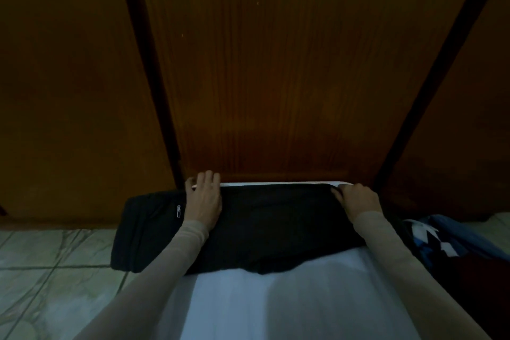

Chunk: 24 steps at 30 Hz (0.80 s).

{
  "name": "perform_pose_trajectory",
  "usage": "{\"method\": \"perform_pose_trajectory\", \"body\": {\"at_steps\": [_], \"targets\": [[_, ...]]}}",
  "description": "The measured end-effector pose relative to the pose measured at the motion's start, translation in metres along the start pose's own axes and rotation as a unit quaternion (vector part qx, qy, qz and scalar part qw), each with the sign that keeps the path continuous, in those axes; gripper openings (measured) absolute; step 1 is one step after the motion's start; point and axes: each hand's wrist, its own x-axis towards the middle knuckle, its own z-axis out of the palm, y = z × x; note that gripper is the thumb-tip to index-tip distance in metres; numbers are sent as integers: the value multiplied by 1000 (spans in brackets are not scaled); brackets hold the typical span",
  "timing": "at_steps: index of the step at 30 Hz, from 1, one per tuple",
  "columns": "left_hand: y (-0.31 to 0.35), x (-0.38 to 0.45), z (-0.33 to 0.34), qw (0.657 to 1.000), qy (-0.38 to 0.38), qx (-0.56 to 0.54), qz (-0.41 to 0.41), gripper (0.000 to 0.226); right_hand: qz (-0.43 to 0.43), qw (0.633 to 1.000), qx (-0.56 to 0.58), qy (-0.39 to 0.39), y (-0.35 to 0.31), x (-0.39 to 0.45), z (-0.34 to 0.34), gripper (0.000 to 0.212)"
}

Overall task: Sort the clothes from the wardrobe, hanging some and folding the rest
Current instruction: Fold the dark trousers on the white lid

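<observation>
While left hand (204, 203) lies flat on black garment (270, 226), right hand (357, 200) pinches its far edge.

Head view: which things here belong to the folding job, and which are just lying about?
In the job: black garment, left hand pressing it flat, right hand pinching its far edge, white surface beneath, blue-and-white clothes at right, untouched.
Just there: shut wardrobe doors, tiled floor.

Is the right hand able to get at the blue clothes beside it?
Probably yes: the blue clothes lie just beside that arm with nothing between, though the right hand must first release the black garment.
</observation>
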Motion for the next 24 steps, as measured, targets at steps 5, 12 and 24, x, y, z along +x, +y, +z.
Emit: {"method": "perform_pose_trajectory", "body": {"at_steps": [5, 12, 24], "targets": [[44, -9, -15, 977, -49, -157, 133, 46, 2, 999, 40, -6, 5, -10, -2, 42], [102, -34, 12, 938, -183, -157, 251, 56, 9, 999, 31, -13, 12, -35, 2, 35], [90, -52, 8, 911, -231, -130, 315, 87, 45, 989, 80, -118, 35, -70, 7, 67]]}}
